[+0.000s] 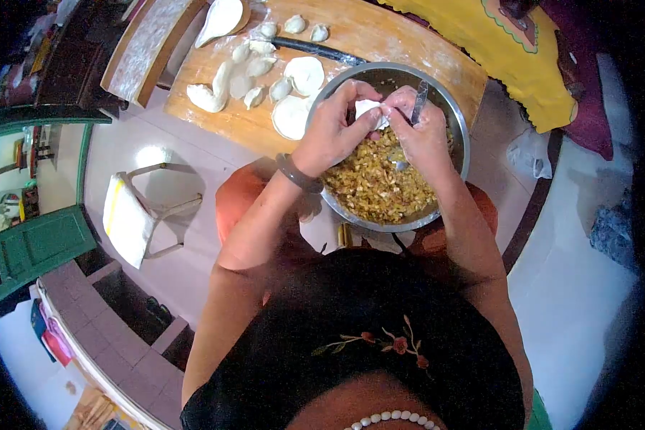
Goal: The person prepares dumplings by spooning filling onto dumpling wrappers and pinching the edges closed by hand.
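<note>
Over a large metal bowl [464, 136], my left hand [340, 125] and my right hand [419, 136] pinch a folded white dumpling [370, 110] between their fingertips. Its contents are hidden by the dough and my fingers. The bowl holds a chopped yellow-brown filling [376, 179] and sits over my lap, against the table edge. A metal spoon [420, 97] shows its handle beside my right fingers, with its lower end down in the filling. Whether my right hand also grips that handle, I cannot tell. A bracelet circles my left wrist.
On the floury wooden table [193, 115] lie round wrappers [291, 118], a dough rope [222, 84], small dough pieces [254, 97], a dark rolling pin [319, 50] and finished dumplings [294, 24]. A stool [132, 215] stands at left; a plastic bag [530, 154] lies at right.
</note>
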`<action>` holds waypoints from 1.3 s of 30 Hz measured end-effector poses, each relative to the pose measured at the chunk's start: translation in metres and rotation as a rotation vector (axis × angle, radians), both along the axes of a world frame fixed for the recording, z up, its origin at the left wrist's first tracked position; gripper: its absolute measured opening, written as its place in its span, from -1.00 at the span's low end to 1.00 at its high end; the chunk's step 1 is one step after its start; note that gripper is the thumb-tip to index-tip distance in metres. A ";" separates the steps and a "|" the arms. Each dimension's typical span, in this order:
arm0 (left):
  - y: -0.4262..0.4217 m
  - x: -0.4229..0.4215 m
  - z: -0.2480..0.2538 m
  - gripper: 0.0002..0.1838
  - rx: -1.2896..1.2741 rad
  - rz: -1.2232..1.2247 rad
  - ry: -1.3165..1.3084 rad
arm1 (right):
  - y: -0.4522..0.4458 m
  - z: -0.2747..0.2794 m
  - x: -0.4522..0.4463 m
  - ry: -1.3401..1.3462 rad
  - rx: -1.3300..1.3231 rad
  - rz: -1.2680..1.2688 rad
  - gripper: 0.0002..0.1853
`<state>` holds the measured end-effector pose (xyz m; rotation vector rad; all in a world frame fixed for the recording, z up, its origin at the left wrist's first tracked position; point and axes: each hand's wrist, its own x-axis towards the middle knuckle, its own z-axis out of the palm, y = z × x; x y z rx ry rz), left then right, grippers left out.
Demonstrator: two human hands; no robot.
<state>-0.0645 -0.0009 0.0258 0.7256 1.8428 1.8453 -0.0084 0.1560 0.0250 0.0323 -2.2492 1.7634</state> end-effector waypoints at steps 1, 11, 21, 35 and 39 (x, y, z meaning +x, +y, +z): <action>0.002 0.001 0.001 -0.64 0.071 0.010 -0.067 | -0.001 0.000 0.001 0.006 0.014 -0.021 -0.98; -0.002 -0.005 0.001 -0.50 0.004 -0.181 -0.276 | -0.007 -0.001 0.007 -0.061 -0.082 -0.170 -0.92; -0.005 -0.008 -0.005 -0.39 0.018 -0.179 -0.211 | 0.003 -0.006 -0.005 -0.103 -0.012 -0.061 -0.92; -0.009 -0.008 -0.001 -0.67 0.194 -0.175 -0.561 | 0.001 0.003 -0.002 -0.119 -0.420 -0.113 -0.64; -0.010 -0.015 -0.003 -0.76 0.367 0.004 -0.714 | 0.010 0.004 -0.007 -0.155 -0.516 -0.146 -0.64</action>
